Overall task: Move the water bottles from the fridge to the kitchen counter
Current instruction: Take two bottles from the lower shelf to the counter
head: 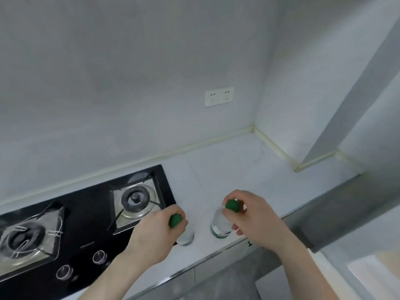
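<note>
My left hand point(155, 226) fingers grip the green cap of one water bottle point(185, 237), my right hand point(251, 215) fingers pinch the other bottle point(219, 224), both upright on the bench point(238, 169) beside the stove point(86, 213)
</note>
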A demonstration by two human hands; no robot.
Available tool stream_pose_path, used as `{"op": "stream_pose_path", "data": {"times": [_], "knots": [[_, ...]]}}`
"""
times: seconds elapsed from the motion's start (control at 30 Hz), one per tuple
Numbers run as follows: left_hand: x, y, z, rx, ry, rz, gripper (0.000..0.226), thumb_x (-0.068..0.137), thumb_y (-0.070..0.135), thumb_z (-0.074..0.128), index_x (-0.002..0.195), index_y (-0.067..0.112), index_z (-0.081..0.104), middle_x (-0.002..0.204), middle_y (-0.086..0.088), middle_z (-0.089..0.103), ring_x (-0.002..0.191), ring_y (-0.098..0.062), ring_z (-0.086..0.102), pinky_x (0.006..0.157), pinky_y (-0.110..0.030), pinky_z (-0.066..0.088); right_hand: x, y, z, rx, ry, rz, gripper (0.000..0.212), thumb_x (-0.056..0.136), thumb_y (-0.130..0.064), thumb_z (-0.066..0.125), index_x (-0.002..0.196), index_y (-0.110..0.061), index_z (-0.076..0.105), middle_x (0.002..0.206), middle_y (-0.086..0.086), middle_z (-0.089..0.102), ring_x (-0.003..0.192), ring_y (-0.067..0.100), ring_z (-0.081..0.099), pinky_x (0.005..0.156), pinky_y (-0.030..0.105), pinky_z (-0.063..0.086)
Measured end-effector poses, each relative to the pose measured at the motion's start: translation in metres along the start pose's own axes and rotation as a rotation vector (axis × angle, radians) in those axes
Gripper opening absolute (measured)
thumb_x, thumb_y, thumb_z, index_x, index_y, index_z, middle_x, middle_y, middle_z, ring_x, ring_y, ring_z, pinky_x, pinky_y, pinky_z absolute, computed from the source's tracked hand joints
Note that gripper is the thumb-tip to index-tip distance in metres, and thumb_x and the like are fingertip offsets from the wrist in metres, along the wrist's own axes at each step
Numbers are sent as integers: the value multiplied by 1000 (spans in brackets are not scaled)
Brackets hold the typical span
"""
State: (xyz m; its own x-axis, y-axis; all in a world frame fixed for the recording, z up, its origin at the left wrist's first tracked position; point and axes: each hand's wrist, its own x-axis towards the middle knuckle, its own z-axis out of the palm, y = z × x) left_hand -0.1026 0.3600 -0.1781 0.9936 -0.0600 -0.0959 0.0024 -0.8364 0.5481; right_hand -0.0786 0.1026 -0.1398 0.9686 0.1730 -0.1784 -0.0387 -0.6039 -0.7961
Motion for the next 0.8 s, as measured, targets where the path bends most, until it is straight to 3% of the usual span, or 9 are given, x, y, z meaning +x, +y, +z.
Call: {"op": "stream_pose_path", "data": {"times": [0.13, 0.37, 0.5, 0.67, 0.8], "knots": [[-28, -21, -3, -42, 80, -172, 3, 91, 46, 62, 91, 43, 60, 71, 17, 64, 61, -9, 56, 62, -28, 50, 18, -9, 22, -53, -160, -104, 7, 93, -33, 69, 92, -39, 66, 93, -12, 65, 68, 14, 74, 76, 44, 62], [-95, -61, -17, -85, 219, -377, 18, 83, 46, 71, 93, 45, 57, 69, 13, 63, 66, -9, 56, 63, -26, 48, 35, -52, 81, -152, -423, -290, 4, 92, -37, 70, 95, -37, 68, 88, -8, 63, 67, 15, 73, 75, 46, 63], [-131, -86, -31, -62, 285, -457, 18, 86, 48, 69, 96, 42, 56, 76, 12, 66, 69, -9, 59, 67, -28, 52, 36, -81, 120, -177, -505, -393, 7, 91, -35, 69, 98, -35, 67, 85, -13, 60, 68, 15, 71, 73, 46, 62], [-189, -121, -58, -39, 410, -554, 19, 88, 48, 69, 97, 40, 54, 71, 11, 62, 69, -10, 57, 61, -24, 46, 23, -119, 182, -235, -597, -558, 5, 94, -43, 65, 99, -43, 65, 98, -19, 58, 80, 13, 67, 76, 42, 61], [-246, -158, -83, -70, 507, -630, 18, 88, 51, 67, 96, 43, 53, 69, 11, 60, 65, -10, 56, 63, -29, 51, -2, -159, 240, -297, -669, -657, 4, 96, -48, 62, 100, -49, 62, 100, -11, 59, 83, 11, 67, 78, 40, 60]]}}
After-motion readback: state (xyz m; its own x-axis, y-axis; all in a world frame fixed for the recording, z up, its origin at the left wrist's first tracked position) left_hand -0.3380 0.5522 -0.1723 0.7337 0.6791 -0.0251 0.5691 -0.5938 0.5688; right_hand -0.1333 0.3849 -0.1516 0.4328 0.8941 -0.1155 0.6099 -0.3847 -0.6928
